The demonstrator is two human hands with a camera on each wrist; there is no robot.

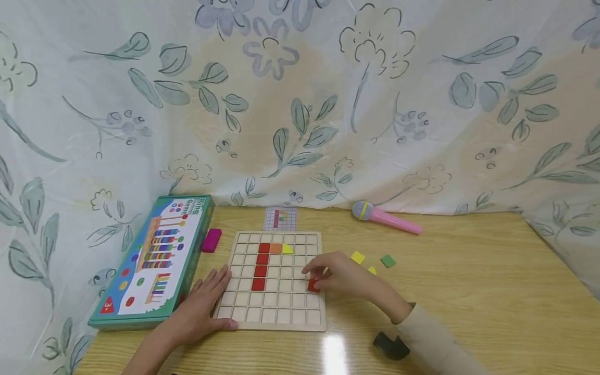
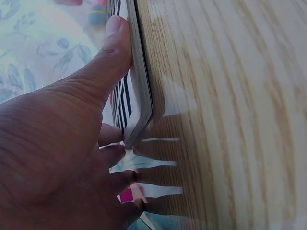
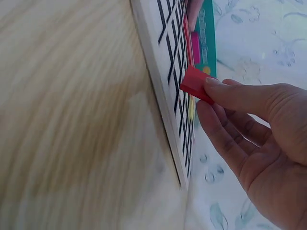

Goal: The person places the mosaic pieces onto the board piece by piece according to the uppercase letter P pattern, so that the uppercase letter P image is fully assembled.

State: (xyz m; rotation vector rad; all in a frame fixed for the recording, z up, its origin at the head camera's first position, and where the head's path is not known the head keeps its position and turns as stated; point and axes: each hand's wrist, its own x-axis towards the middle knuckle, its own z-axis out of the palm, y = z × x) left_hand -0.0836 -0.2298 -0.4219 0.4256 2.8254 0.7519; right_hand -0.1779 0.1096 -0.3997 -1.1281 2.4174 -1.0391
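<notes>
Left hand (image 1: 201,310) spread against board (image 1: 274,327), right hand (image 1: 338,275) pinching red tile (image 3: 195,82) — long axis aslant, pointing boardward

On the brown wooden table (image 1: 469,291), a square wooden grid board (image 1: 269,315) is lying, with four red square tiles (image 1: 260,271) sitting in it. Around the board, a pale paper card (image 1: 280,219) is lying at 12 o'clock, a long pink microphone (image 1: 394,221) at 2, and a flat teal box (image 1: 152,260) at 9.
</notes>
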